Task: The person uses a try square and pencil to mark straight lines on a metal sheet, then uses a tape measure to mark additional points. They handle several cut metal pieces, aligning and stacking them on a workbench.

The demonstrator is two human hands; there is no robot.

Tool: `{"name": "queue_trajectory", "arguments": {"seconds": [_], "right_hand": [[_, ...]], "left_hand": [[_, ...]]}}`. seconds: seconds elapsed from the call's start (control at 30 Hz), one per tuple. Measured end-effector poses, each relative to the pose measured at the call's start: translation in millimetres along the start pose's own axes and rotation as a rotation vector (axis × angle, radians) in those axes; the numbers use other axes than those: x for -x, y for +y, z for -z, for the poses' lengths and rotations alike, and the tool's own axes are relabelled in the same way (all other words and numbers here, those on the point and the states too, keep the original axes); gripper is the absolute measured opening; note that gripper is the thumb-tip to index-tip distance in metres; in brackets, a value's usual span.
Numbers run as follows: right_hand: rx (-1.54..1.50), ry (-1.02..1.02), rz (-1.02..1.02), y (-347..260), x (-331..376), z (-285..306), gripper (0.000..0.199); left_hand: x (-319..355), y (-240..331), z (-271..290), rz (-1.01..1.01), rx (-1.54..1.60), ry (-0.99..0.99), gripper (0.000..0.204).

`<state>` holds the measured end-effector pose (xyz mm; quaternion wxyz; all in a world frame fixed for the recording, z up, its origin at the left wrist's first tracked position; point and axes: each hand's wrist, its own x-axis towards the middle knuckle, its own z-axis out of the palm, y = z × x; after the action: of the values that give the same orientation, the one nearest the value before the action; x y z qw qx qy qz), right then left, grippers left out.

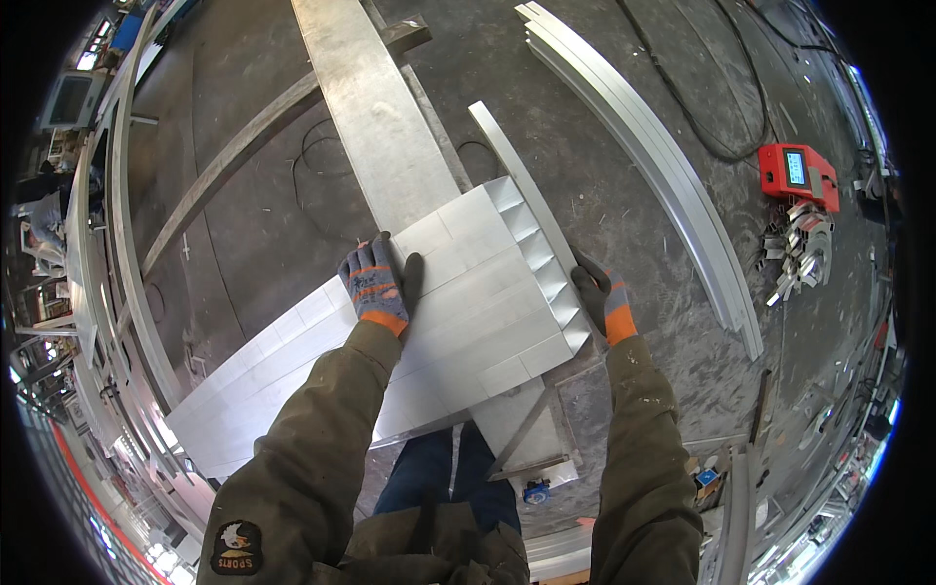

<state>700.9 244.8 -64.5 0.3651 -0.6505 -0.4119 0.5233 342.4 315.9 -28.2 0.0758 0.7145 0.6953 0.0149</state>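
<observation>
A bundle of several silvery aluminium square tubes [458, 302] lies side by side across a long metal beam [375, 117], their open ends stepped along the right side. My left hand [375, 283], in a grey and orange glove, rests flat on top of the tubes near the far edge. My right hand [600, 297], gloved the same way, presses against the open tube ends at the right. A single narrow aluminium strip [517, 166] lies along those ends, reaching away from me.
Long curved aluminium profiles [663, 166] lie on the concrete floor at the right. A red box with a small screen [798, 175] sits beside a pile of small metal offcuts [799, 253]. Black cables [702, 127] loop across the floor. More bent profiles [107, 253] stand at the left.
</observation>
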Motion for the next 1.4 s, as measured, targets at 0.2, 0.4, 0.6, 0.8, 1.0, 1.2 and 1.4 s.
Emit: {"name": "queue_trajectory", "arguments": {"seconds": [0.2, 0.4, 0.6, 0.8, 1.0, 1.2, 1.4], "right_hand": [[0.032, -0.028, -0.014, 5.9, -1.1, 1.0, 0.042], [0.005, -0.050, -0.071, 9.8, 1.5, 2.5, 0.045], [0.032, -0.044, -0.039, 15.4, 1.6, 3.0, 0.045], [-0.010, -0.030, -0.040, 26.3, 1.1, 2.8, 0.045], [0.023, -0.025, -0.005, 21.7, 2.4, 3.4, 0.044], [0.028, -0.004, 0.005, 17.1, 3.8, 1.1, 0.045], [0.070, 0.041, 0.058, 23.7, 3.9, 0.7, 0.041]], "left_hand": [[-1.1, 3.2, 4.4, -0.011, 0.019, -0.001, 0.063], [-1.8, 1.1, -0.7, 0.007, -0.041, -0.037, 0.066], [-1.4, 2.3, -0.8, -0.023, -0.054, -0.015, 0.065], [0.3, 9.2, 6.2, -0.011, -0.017, 0.001, 0.054], [0.7, 7.7, 3.7, -0.010, -0.024, 0.000, 0.051], [0.4, 4.4, 1.3, -0.004, -0.026, -0.027, 0.061], [2.0, 7.0, -1.0, 0.004, -0.016, 0.004, 0.061]]}}
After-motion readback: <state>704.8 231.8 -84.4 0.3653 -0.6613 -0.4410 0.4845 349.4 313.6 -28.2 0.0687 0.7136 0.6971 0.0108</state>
